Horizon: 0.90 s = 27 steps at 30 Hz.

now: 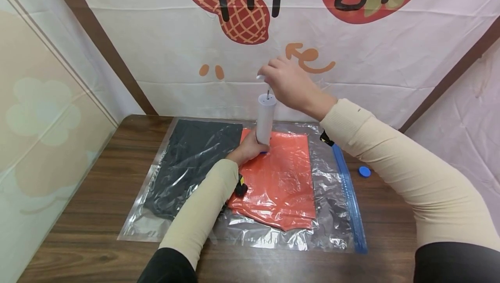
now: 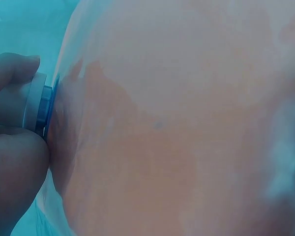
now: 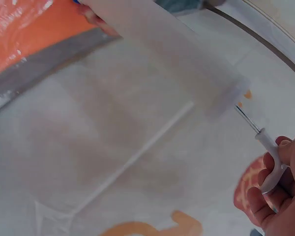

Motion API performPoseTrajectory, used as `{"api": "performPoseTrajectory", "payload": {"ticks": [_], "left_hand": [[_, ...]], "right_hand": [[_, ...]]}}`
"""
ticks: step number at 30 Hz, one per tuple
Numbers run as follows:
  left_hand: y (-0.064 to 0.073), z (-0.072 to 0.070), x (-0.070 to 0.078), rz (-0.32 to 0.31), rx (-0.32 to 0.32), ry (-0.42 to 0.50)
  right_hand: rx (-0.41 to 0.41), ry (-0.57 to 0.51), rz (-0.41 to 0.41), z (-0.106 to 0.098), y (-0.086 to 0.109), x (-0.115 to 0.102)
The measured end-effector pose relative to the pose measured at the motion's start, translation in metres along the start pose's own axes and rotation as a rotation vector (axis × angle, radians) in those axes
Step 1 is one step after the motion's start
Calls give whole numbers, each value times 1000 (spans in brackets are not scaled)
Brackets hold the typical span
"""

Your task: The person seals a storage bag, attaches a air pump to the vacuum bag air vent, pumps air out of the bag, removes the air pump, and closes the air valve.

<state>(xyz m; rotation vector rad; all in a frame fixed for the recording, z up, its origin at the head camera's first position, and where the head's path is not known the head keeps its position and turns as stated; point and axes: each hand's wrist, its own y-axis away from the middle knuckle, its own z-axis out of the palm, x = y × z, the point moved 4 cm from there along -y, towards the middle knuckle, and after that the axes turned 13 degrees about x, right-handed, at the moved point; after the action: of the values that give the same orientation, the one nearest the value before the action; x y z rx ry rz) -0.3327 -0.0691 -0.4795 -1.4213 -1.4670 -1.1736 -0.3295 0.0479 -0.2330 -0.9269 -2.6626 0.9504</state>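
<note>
A white hand pump (image 1: 266, 120) stands nearly upright on a clear vacuum storage bag (image 1: 328, 231). My left hand (image 1: 250, 147) grips the lower end of its barrel. In the left wrist view, thumb and fingers wrap the pump's base, right against the blue valve (image 2: 48, 105). Above the barrel, my right hand (image 1: 291, 84) holds the white pump handle (image 3: 273, 167), with part of the metal rod (image 3: 247, 118) showing below it. Inside the bag lie a folded orange-red garment (image 1: 281, 183) and a folded dark garment (image 1: 195, 157), side by side.
A round blue cap (image 1: 364, 171) lies on the wooden table (image 1: 97, 213), right of the bag's blue zip edge (image 1: 349, 200). Behind the table hangs a printed white curtain (image 1: 156, 35). A pale patterned panel (image 1: 43, 113) borders the left side.
</note>
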Motion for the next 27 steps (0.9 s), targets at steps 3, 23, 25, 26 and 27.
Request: {"api": "performPoseTrajectory", "payload": {"ticks": [3,23,25,26,27], "left_hand": [[0,0,1,-1,5,-6],[-1,2,0,-6,-3,3],[-1,2,0,-6,-4,2],[-1,2,0,-6,-3,2],[0,2,0,-6,-2,3]], "right_hand": [[-12,18,-16,8,7,-1],[-33,-1,17,15,12,3],[-3,-7,14,7,5,3],[14,-8,15,2,1,3],[33,-6,16,-4,-4,3]]}}
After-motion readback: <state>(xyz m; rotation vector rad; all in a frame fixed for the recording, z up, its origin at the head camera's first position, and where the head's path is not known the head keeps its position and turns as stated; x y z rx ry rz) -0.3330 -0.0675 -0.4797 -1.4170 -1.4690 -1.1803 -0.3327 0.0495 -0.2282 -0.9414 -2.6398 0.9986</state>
